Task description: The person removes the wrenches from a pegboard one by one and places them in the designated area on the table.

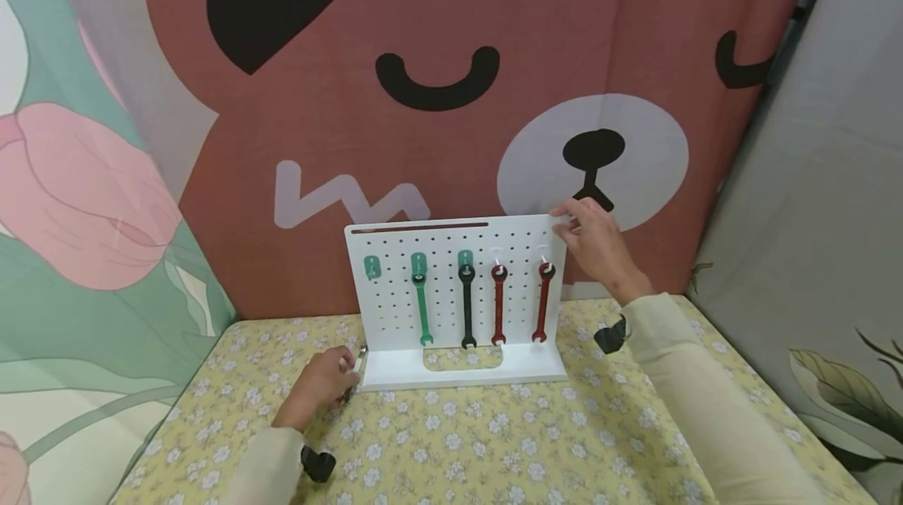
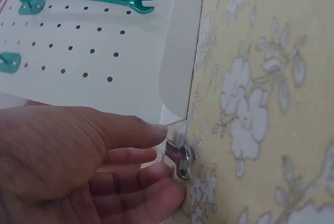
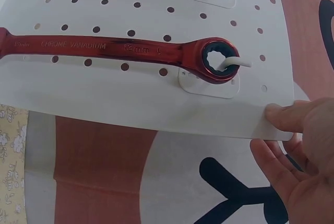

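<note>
A white pegboard stand (image 1: 444, 309) stands upright on the table, with wrenches hanging from its hooks. From left to right these are a green wrench (image 1: 422, 309), a black wrench (image 1: 467, 305), a red wrench (image 1: 499, 305) and another red wrench (image 1: 543, 305). At the stand's lower left edge, my left hand (image 1: 326, 379) holds a silver wrench (image 2: 181, 160), whose open end pokes out by the thumb; the fingers hide much of it. My right hand (image 1: 598, 242) pinches the board's upper right corner, thumb on the front face, fingers behind.
A green hook (image 1: 372, 267) at the board's left side carries no wrench. Yellow flowered cloth (image 1: 451, 450) covers the table. Behind the stand hangs a curtain with a brown bear print (image 1: 451, 152); a grey curtain (image 1: 811, 215) is at the right.
</note>
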`<state>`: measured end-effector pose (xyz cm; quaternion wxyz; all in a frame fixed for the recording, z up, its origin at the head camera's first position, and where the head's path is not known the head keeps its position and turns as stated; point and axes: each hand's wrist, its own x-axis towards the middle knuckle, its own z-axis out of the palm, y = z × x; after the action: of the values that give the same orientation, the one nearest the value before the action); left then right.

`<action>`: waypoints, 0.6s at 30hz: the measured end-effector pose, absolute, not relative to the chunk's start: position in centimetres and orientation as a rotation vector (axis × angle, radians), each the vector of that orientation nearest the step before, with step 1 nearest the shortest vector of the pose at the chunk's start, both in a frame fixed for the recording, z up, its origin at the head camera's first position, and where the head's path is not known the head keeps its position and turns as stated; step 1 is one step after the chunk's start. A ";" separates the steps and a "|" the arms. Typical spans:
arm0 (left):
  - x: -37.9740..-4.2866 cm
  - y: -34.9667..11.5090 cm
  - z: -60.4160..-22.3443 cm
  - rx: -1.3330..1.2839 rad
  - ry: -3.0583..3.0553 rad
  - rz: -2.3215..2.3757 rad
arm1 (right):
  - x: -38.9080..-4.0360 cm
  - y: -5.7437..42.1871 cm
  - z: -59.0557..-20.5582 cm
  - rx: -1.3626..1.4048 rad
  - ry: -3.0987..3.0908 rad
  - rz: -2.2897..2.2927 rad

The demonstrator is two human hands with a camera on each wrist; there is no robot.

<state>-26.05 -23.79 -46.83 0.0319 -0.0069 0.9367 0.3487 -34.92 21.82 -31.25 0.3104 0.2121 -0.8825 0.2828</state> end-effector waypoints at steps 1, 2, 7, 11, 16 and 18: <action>-26.0 -23.7 -46.8 -0.005 2.906 1.058 | -34.9 21.8 -31.2 0.562 -2.330 0.747; -25.9 -23.5 -46.7 0.020 2.936 1.035 | -34.9 21.8 -31.2 0.562 -2.330 0.746; -25.7 -21.8 -45.5 0.184 3.082 0.914 | -34.8 21.8 -31.1 0.567 -2.324 0.739; -26.0 -20.1 -44.5 0.282 3.130 0.943 | -34.7 21.8 -31.1 0.567 -2.324 0.739; -26.9 -18.3 -43.6 0.379 3.116 1.140 | -34.7 21.8 -31.1 0.560 -2.332 0.734; -27.4 -17.5 -43.4 0.426 3.119 1.224 | -34.7 21.8 -31.1 0.555 -2.335 0.731</action>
<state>-27.36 -17.53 -43.37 -0.1175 0.1252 0.9170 0.3599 -34.70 21.84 -31.11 0.3110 0.2104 -0.8844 0.2771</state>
